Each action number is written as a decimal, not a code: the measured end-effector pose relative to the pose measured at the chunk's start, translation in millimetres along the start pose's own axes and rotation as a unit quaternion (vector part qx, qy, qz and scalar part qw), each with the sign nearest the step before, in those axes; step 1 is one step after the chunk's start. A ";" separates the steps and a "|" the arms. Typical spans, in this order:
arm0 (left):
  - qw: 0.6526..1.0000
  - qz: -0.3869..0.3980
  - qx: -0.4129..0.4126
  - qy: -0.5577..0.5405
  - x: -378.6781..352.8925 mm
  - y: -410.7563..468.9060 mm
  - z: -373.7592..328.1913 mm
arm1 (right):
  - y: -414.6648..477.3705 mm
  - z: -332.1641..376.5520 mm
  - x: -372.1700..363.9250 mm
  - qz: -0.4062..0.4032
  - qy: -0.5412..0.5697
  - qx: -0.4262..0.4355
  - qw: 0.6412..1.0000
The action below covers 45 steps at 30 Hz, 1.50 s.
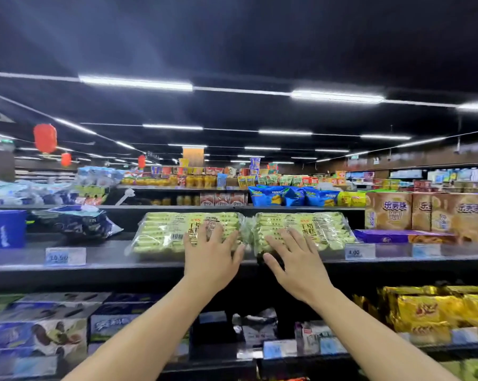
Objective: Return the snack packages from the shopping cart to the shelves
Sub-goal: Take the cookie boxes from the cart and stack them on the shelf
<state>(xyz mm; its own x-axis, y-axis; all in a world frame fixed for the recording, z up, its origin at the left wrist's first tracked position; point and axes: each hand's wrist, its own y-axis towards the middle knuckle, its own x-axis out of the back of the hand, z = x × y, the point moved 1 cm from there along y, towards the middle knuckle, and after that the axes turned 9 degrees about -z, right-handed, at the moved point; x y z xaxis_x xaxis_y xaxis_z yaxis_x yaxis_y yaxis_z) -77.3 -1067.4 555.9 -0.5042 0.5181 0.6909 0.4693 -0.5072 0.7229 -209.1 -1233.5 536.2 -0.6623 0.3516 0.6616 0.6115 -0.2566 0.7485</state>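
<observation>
— Yellow-green film under both palms! Your left hand (210, 254) lies flat, fingers straight and spread, on the left clear plastic pack of pale yellow-green cake bars (160, 232). Your right hand (295, 259) lies the same way on the right twin pack (328, 229). Hands apart, nothing pinched.

— And both packs sit on the dark shelf board (149, 264), touching each other at the middle, fronts near the lip. No cart in view.

— Looks like the seating push to me. Slide them back evenly with light, flat pressure so the bars don't crush and the film doesn't ruck. Square the fronts to the lip.

— Count it out: two hands, two packs, one apiece. Two white price tags read clearly, one left (65, 256) and one right (360, 251).

— Just beside the right pack there's one flat purple box (391, 235), with tan cartons (391, 210) behind it.

— Farther back the blue snack bags (287, 196) are too blurred to count. Way off, three red paper lanterns (45, 138).
</observation>
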 end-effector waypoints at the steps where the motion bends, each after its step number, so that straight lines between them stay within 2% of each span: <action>1: 1.000 -0.005 0.008 0.007 0.2 -1.2 -2.5 | 1.0 -1.0 -2.5 -0.007 0.003 0.014 1.000; 3: 1.000 -0.013 0.019 0.020 -0.6 -2.4 -9.2 | 4.5 0.0 -4.7 -0.014 0.008 0.035 0.999; 6: 0.999 -0.013 0.008 0.043 -4.1 -5.8 -16.3 | 8.7 2.8 -2.9 0.021 -0.002 0.052 0.998; 24: 0.998 0.049 -0.021 0.046 12.2 -5.0 -16.0 | 21.9 -0.3 13.6 0.099 0.060 0.047 0.992; 27: 0.998 0.050 -0.014 0.029 13.6 -4.9 -15.6 | 32.1 -17.0 27.4 0.063 0.112 0.009 0.992; 29: 0.999 0.041 -0.011 0.013 14.9 -4.4 -19.8 | 36.3 -38.0 36.1 0.039 0.067 -0.033 0.996; 33: 0.999 -0.021 -0.047 0.001 11.5 -4.7 -45.6 | 34.8 -79.9 45.1 0.091 -0.050 -0.117 0.988; 36: 0.996 -0.020 -0.087 -0.027 6.5 -1.9 -72.5 | 29.3 -95.8 50.2 0.131 -0.078 -0.166 0.974; 40: 0.992 -0.009 -0.128 -0.017 -0.6 -0.6 -100.6 | 28.7 -98.3 48.8 0.150 -0.072 -0.172 0.971; 45: 0.994 -0.019 -0.111 -0.018 0.4 -4.3 -94.3 | 29.6 -92.3 37.6 0.126 -0.073 -0.163 0.976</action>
<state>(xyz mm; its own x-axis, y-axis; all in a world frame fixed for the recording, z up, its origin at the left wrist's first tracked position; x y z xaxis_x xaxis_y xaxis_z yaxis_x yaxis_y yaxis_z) -147.9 -1129.9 551.9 -0.4899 0.5622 0.6663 0.2776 -0.6239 0.7306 -255.9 -1310.9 587.4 -0.4256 0.3584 0.8309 0.5616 -0.6154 0.5531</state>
